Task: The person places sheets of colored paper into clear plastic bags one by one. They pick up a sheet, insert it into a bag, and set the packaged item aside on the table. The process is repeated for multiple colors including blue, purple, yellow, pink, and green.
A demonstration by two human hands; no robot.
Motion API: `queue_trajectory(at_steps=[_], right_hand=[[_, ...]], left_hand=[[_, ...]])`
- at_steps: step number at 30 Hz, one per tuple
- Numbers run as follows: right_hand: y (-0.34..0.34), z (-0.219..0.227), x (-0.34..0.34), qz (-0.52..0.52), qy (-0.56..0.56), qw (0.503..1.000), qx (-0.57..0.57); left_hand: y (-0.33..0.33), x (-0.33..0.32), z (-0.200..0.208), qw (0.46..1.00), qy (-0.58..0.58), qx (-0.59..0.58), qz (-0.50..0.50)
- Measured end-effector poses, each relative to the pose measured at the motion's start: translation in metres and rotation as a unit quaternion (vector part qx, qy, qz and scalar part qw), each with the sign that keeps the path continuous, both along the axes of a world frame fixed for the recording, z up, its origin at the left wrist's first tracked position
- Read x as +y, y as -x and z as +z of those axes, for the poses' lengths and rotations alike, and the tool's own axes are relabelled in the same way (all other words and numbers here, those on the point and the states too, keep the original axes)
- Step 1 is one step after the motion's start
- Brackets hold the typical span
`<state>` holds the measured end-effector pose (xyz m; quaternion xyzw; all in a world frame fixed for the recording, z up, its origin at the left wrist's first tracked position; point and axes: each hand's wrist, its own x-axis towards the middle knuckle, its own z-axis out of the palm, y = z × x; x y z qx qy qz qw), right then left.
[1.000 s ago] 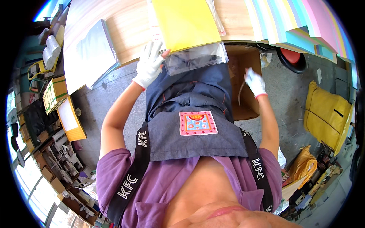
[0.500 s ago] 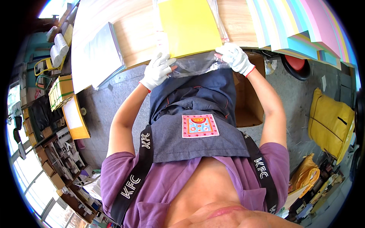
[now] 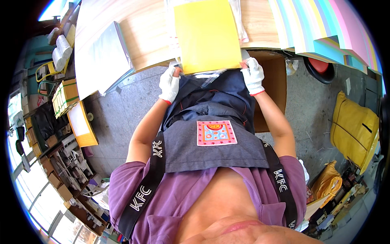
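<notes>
Yellow sheet [image 3: 208,40] lies on the desk [image 3: 142,38], near edge overhanging; whether single or stacked cannot be told. Clear plastic bag [image 3: 209,75] shows crumpled below the sheet, mostly hidden by it. Left hand [image 3: 169,84], at the sheet's near left corner: grip closed on bag film. Right hand [image 3: 253,77], at its near right corner: likewise; exact fingertip contact obscured. Pastel paper stack [image 3: 310,28], right of the sheet, is cut off above.
</notes>
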<state>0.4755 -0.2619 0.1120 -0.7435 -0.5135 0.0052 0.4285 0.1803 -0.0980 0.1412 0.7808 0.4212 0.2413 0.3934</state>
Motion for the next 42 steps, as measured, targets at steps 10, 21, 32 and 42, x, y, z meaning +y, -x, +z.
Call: queue_trajectory(at_steps=[10, 21, 32, 42], right_hand=[[0.019, -0.008, 0.041, -0.177, 0.061, 0.953, 0.238], [-0.004, 0.084, 0.046, -0.019, -0.045, 0.999, -0.010], [0.010, 0.037, 0.030, -0.134, -0.048, 0.980, 0.139], [0.004, 0.051, 0.019, -0.030, 0.240, 0.782, 0.574]], left_hand=[[-0.032, 0.004, -0.054, 0.935, 0.240, -0.202, 0.165], [-0.009, 0.029, -0.008, 0.962, 0.262, 0.033, 0.064], [-0.005, 0.010, 0.040, 0.976, 0.047, 0.212, 0.021], [0.004, 0.028, 0.036, 0.863, 0.481, 0.144, -0.050]])
